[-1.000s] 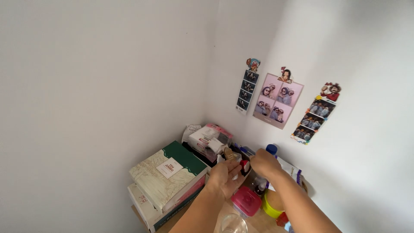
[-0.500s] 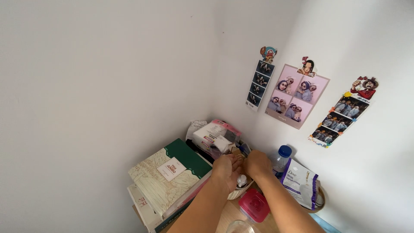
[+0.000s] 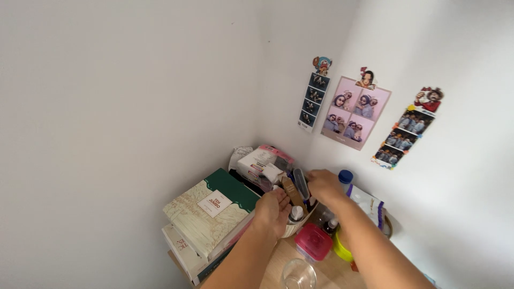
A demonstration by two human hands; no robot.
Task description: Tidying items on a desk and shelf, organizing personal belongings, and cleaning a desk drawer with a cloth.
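My left hand (image 3: 272, 212) curls against the near side of a small white basket (image 3: 293, 230) that holds several small bottles and tubes. My right hand (image 3: 323, 185) is above the basket's far side, fingers closed on a dark slim tube (image 3: 301, 184) that stands upright. A brown flat stick (image 3: 289, 191) rises between the two hands. A small white-capped bottle (image 3: 296, 213) stands in the basket just below them.
A stack of books with a green and cream cover (image 3: 211, 206) lies left of the basket. Boxes (image 3: 262, 163) fill the corner. A pink-lidded container (image 3: 312, 242), a glass (image 3: 298, 275), a blue-capped bottle (image 3: 345, 175) and a white and purple pouch (image 3: 367, 206) are nearby. Photo strips (image 3: 354, 111) hang on the wall.
Both hands went down into the basket and my right hand has now lifted with a dark tube. The view has shifted a little.
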